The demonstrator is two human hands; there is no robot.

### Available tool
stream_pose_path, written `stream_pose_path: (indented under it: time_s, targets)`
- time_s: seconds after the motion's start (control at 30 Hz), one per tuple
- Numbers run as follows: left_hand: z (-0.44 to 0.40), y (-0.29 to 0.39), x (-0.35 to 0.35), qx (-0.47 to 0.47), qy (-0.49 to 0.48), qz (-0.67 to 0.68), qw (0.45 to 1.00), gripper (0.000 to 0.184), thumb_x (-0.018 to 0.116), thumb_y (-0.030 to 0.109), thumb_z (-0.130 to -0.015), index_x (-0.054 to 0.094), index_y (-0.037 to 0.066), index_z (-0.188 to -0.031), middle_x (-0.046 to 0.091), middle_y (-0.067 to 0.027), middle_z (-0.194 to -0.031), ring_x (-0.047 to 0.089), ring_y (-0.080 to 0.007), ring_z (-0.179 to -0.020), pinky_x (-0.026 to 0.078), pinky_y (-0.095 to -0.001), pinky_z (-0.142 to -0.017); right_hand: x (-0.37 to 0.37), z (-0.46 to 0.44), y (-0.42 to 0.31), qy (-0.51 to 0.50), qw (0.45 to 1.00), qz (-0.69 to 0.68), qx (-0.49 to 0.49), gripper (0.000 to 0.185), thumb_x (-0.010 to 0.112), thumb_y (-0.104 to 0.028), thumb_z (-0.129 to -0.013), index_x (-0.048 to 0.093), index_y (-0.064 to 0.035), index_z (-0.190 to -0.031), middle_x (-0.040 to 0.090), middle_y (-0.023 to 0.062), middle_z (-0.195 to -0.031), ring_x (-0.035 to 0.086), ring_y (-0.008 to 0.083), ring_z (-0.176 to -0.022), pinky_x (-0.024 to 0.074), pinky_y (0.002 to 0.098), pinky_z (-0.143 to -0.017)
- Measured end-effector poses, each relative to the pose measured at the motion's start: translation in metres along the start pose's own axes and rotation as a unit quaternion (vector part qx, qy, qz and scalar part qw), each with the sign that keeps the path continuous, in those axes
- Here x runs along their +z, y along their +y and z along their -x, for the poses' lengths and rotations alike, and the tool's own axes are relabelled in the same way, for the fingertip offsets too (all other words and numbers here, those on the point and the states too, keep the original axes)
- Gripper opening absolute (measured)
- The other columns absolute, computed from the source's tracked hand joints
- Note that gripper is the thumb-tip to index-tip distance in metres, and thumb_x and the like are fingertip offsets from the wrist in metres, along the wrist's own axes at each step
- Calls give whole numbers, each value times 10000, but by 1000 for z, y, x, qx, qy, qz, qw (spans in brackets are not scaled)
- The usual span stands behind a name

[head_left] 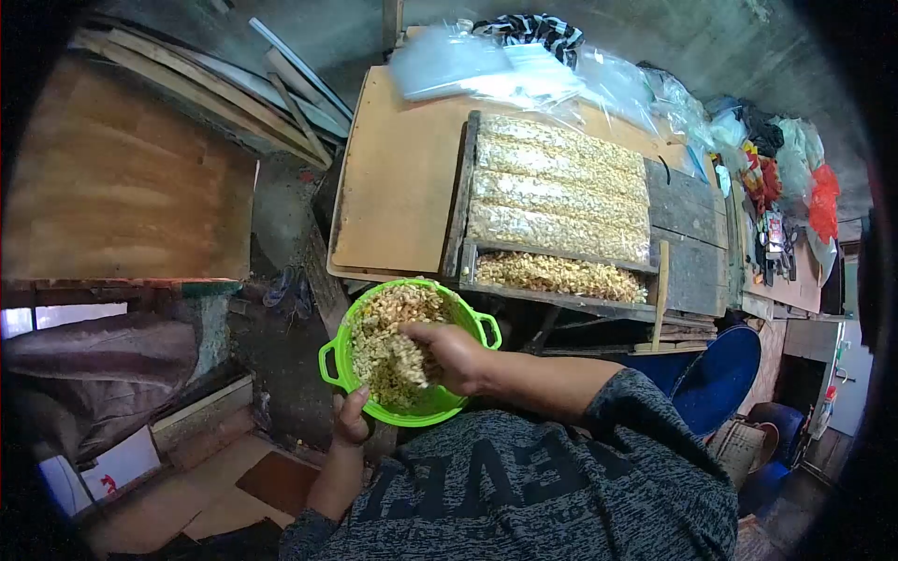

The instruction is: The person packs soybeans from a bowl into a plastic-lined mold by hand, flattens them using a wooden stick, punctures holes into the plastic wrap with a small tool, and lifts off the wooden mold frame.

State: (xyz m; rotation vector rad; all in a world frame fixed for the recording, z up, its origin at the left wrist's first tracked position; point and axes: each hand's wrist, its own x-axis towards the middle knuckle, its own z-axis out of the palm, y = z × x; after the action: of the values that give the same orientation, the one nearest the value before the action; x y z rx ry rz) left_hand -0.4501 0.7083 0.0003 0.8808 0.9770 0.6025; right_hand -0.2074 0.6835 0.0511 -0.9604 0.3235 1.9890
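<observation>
Fingers, head view: right hand (454, 360) curled round puffed grains (369, 341); left hand (351, 421) at 7 o'clock of basin (437, 403), grip hidden, cannot tell | Grains: inside basin, 7 o'clock of tray (471, 178) | Risk: possible spillage, caused by basin tilting or overfull handful.

Far left, a bunch of planks (215, 103) is just piled up; grimy grey wall (673, 33)'s seen far back.
</observation>
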Motion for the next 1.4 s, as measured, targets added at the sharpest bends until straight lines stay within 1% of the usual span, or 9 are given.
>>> stream_pose_path:
  time_s: [0.33,0.57,0.63,0.67,0.77,0.9,1.13,1.27,1.4]
  targets:
    - [-12,2,3,-8,-32,69,997,662,562,202,-821,416,-11,-1432,569,-157,-1321,593,-294,-1193,491,-438,-1015,-43,31,-65,17,983,-66,-169,334,465,-337,-1017,636,-50,-1036,679,93,-920,660,242,-850,545,429,-845]
    - [-13,5,-4,14,-26,56,998,640,556,249,-845,454,-35,-1409,579,-178,-1324,602,-313,-1177,484,-451,-1021,-100,15,-100,242,902,85,-346,321,518,-309,-993,640,-12,-996,664,95,-861,630,266,-798,510,438,-766]
    - [-13,-2,-16,8,-11,39,999,641,563,247,-839,458,-37,-1405,581,-178,-1322,602,-313,-1177,484,-453,-1021,-113,7,-102,272,778,386,-414,294,515,-291,-991,650,-31,-968,680,117,-981,638,286,-856,499,388,-762]
    - [-14,-6,-21,8,-10,40,999,641,563,247,-839,458,-37,-1405,581,-178,-1322,602,-313,-1177,484,-453,-1021,-120,6,-101,272,778,387,-413,294,515,-291,-991,650,-31,-968,680,117,-981,638,286,-856,499,388,-762]
    - [-14,-10,-27,17,-12,53,998,640,566,248,-838,463,-39,-1401,582,-178,-1323,602,-315,-1178,480,-457,-1024,-111,13,-97,293,577,652,-394,268,514,-214,-976,653,-20,-1096,659,206,-908,644,339,-828,506,424,-772]
    - [-14,-7,-27,19,-5,46,999,638,566,241,-840,460,-47,-1399,578,-185,-1328,599,-318,-1190,483,-452,-1023,-94,24,-90,306,609,638,-359,297,512,-29,-891,659,-22,-1149,667,207,-838,671,331,-803,532,384,-777]
    - [-18,14,-4,65,-37,28,997,590,562,212,-852,486,-50,-1375,593,-189,-1315,619,-315,-1167,496,-444,-1014,-78,40,-81,308,587,608,-436,306,534,-11,-902,644,-13,-1188,691,151,-983,661,227,-847,533,327,-776]
    - [-15,20,-1,42,-35,-31,998,473,564,185,-877,573,-48,-1288,654,-180,-1209,658,-300,-1076,521,-434,-961,-33,41,-50,106,848,398,-332,290,571,-115,-980,616,4,-1240,677,77,-1098,625,179,-960,517,319,-838]
    - [-16,33,20,41,-56,-8,998,657,614,184,-849,390,11,-1441,558,-131,-1301,566,-251,-1172,459,-414,-1005,-22,-8,1,64,897,349,-264,429,585,-154,-1001,507,21,-1385,590,128,-1323,579,195,-1161,514,326,-929]
